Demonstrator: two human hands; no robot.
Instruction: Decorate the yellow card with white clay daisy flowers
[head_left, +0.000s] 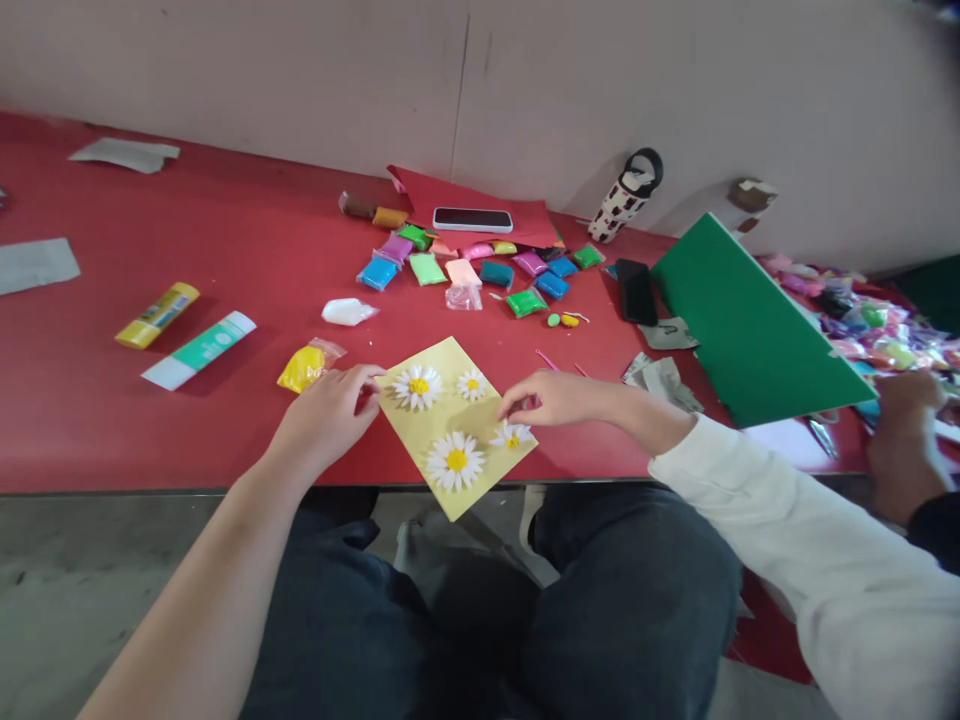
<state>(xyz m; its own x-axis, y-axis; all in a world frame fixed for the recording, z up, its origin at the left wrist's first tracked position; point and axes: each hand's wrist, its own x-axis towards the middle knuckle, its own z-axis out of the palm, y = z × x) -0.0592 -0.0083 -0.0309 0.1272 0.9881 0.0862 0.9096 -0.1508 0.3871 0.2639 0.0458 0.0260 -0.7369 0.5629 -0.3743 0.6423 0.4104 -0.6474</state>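
A yellow card (484, 410) lies tilted on the red table's front edge, its lower corner jutting past the edge. Several white paper daisies with yellow centres sit on it. My left hand (326, 415) grips the card's left edge, next to the upper-left daisy (417, 387). My right hand (544, 398) reaches in from a white sleeve, its curled fingers just above the smallest daisy (512, 435). I cannot tell whether those fingers hold anything. A bag of yellow clay (302, 369) lies close to my left hand.
Two glue sticks (157, 315) lie left on the red table (187, 430). Several clay packets (427, 268) and a phone (472, 220) lie ahead. A green board (750, 325) leans at right, past a black phone (637, 291). A co-worker's hand (904, 440) works at the right edge.
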